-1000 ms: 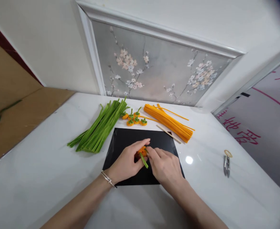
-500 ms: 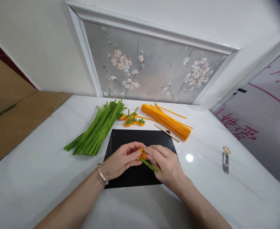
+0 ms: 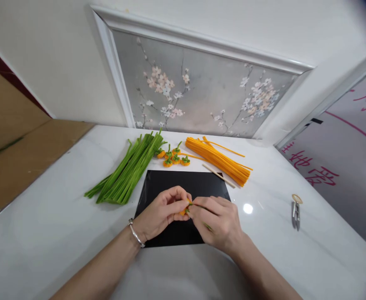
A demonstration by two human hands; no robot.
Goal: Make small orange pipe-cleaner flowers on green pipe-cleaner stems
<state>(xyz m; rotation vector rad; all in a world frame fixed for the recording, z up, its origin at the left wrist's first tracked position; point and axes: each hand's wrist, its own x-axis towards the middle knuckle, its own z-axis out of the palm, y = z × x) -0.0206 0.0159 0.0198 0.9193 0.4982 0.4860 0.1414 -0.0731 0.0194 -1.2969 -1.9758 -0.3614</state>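
Above a black mat [image 3: 160, 183], my left hand [image 3: 165, 210] is closed on a small orange pipe-cleaner piece [image 3: 183, 211], mostly covered by the fingers. My right hand [image 3: 217, 221] meets it from the right, its thumb and fingers pinched on a green pipe cleaner [image 3: 207, 226]. Part of this green stem runs through the right fingers, and its end shows below them. The two hands touch at the fingertips. A silver bracelet [image 3: 136, 234] circles the left wrist.
Behind the mat lie a green pipe-cleaner bundle [image 3: 129, 171], several finished orange pieces with green tops [image 3: 168, 161], an orange pipe-cleaner bundle [image 3: 218, 160] and a thin wooden stick [image 3: 218, 175]. Small snips [image 3: 295, 214] lie at the right. A wall panel [image 3: 201, 91] stands behind.
My right fingers have shifted onto the green pipe cleaner and now pinch it close to the orange piece. That piece has turned and is more covered than before.
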